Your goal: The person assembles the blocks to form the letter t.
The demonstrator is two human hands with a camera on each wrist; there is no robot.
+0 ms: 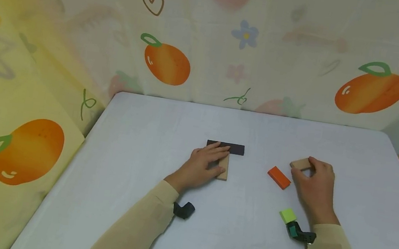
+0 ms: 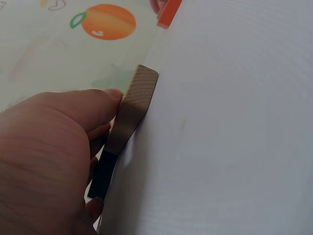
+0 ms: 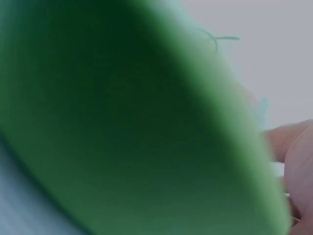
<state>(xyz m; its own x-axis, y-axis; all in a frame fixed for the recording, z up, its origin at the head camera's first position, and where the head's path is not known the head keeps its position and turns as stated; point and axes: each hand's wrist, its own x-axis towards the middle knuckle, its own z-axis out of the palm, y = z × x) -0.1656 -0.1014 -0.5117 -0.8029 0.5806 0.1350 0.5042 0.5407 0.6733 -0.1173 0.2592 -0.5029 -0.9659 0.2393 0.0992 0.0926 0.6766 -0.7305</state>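
A black block (image 1: 237, 149) lies crosswise, and a wooden block (image 1: 222, 171) meets its front edge, pointing toward the person. My left hand (image 1: 199, 165) rests over both, fingers on the black block and thumb on the wooden one. In the left wrist view, the thumb of the left hand (image 2: 54, 147) touches the wooden block (image 2: 139, 90), with the black block (image 2: 102, 174) behind. My right hand (image 1: 315, 187) pinches another wooden block (image 1: 299, 163) between thumb and fingers. In the right wrist view, a blurred green block (image 3: 122, 117) hides most of the right hand (image 3: 299, 166).
An orange block (image 1: 279, 177) lies just left of the right hand. A light green block (image 1: 288, 215) is beside the right wrist's camera mount (image 1: 300, 234). Patterned cloth (image 1: 209, 57) hangs behind the white table (image 1: 146, 121).
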